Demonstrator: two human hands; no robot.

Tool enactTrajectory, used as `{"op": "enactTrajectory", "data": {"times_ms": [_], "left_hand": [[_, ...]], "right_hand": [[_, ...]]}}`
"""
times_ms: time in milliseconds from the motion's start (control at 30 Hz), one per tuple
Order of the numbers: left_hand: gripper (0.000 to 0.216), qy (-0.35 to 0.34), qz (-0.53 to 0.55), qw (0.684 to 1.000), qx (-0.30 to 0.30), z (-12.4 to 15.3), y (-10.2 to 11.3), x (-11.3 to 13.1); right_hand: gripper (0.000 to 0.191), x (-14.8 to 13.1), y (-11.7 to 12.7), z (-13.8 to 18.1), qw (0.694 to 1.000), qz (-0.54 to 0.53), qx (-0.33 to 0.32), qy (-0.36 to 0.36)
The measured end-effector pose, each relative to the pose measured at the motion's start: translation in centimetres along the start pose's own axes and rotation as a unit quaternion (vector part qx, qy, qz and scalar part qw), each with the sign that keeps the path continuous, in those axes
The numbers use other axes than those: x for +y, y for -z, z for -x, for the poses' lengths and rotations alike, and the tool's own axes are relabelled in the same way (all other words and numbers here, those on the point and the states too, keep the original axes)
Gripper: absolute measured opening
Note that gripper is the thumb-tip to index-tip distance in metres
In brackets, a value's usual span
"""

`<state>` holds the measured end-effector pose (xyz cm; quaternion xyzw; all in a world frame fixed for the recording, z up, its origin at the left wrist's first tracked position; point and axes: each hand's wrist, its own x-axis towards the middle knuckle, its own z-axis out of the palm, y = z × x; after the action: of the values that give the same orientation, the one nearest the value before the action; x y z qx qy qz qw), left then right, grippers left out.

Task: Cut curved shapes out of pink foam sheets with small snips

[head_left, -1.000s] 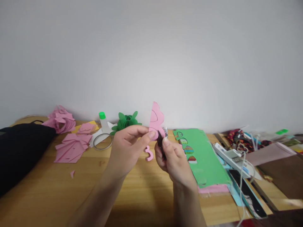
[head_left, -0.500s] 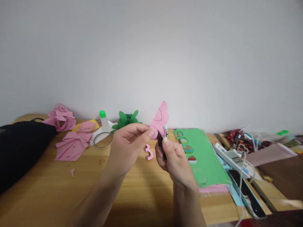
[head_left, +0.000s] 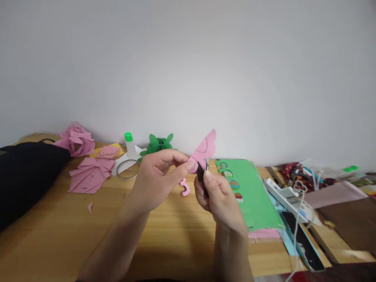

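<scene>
A pink paper piece (head_left: 207, 145) with a scalloped edge and drawn dark curved lines is pinched at its lower left between the thumb and fingers of my left hand (head_left: 164, 176). My right hand (head_left: 216, 192) is closed around black scissors (head_left: 201, 172), whose handles are mostly hidden in the fist. The dark blades meet the paper's lower edge, close to my left thumb. Beside them shows a narrow strip with white lettering. Below and behind the hands, a pink curved cut-out (head_left: 185, 188) lies on the wooden table (head_left: 173, 239).
Left are pink paper scraps (head_left: 89, 176), a black bag (head_left: 26, 184), a tape ring (head_left: 127, 169) and a green-capped glue bottle (head_left: 129, 145). A green paper figure (head_left: 160, 144) stands behind. Right are a green sheet (head_left: 255, 196), a power strip (head_left: 286, 199), a phone (head_left: 305, 243) and cables.
The pink paper has tilted further right, its upper tip now lower and to the right. My right hand has shifted slightly right with the scissors still at the paper's edge.
</scene>
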<state>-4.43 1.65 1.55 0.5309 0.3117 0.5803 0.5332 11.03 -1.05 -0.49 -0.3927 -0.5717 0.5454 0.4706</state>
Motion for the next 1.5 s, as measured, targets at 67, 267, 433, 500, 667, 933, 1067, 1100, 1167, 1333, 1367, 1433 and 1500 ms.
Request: {"op": "enactTrajectory", "data": {"times_ms": [67, 267, 433, 500, 667, 933, 1067, 1100, 1167, 1333, 1367, 1433, 1500], "left_hand": [[0.01, 0.0, 0.005, 1.0, 0.002, 0.03, -0.14, 0.04], [0.01, -0.004, 0.027, 1.0, 0.008, -0.13, -0.25, -0.02], [0.014, 0.0, 0.04, 0.999, -0.003, -0.24, -0.02, -0.07], [0.014, 0.009, 0.031, 0.999, -0.017, -0.21, 0.03, 0.09], [0.015, 0.019, 0.007, 0.999, -0.037, -0.11, -0.02, 0.5], [0.015, 0.007, -0.015, 0.999, -0.037, -0.06, 0.35, 0.3], [0.015, 0.011, -0.019, 0.999, -0.036, -0.03, 0.33, 0.35], [0.015, 0.012, -0.019, 0.999, -0.036, -0.04, 0.29, 0.37], [0.015, 0.013, -0.02, 0.999, -0.036, -0.09, 0.21, 0.39], [0.014, 0.011, -0.017, 0.999, -0.038, -0.2, 0.21, 0.39], [0.015, 0.009, -0.016, 0.999, -0.038, -0.21, 0.25, 0.37], [0.014, 0.007, -0.016, 0.999, -0.043, -0.24, 0.36, 0.3], [0.012, 0.004, -0.017, 0.999, -0.051, -0.25, 0.46, 0.2]], "right_hand": [[0.052, -0.16, -0.03, 0.02, 1.0, 0.008, 0.004, -0.003], [0.053, -0.23, -0.05, -0.02, 1.0, 0.01, 0.002, -0.008], [0.052, -0.08, -0.11, 0.04, 1.0, 0.003, -0.004, -0.008], [0.053, -0.06, -0.11, 0.11, 1.0, 0.007, -0.005, -0.013], [0.054, -0.25, -0.17, 0.12, 1.0, 0.006, -0.002, -0.019], [0.053, -0.56, -0.22, -0.02, 1.0, 0.0, -0.007, -0.003], [0.052, -0.41, -0.02, 0.05, 1.0, 0.0, -0.01, 0.006], [0.052, -0.37, 0.02, 0.08, 1.0, 0.001, -0.01, 0.005], [0.052, -0.29, 0.05, 0.12, 1.0, 0.003, -0.01, 0.002], [0.051, -0.25, 0.05, 0.17, 1.0, 0.005, -0.007, 0.009], [0.051, -0.26, 0.05, 0.18, 1.0, 0.007, -0.006, 0.011], [0.051, -0.24, 0.08, 0.2, 1.0, 0.007, -0.007, 0.017], [0.05, -0.19, 0.12, 0.21, 1.0, 0.002, -0.013, 0.022]]}}
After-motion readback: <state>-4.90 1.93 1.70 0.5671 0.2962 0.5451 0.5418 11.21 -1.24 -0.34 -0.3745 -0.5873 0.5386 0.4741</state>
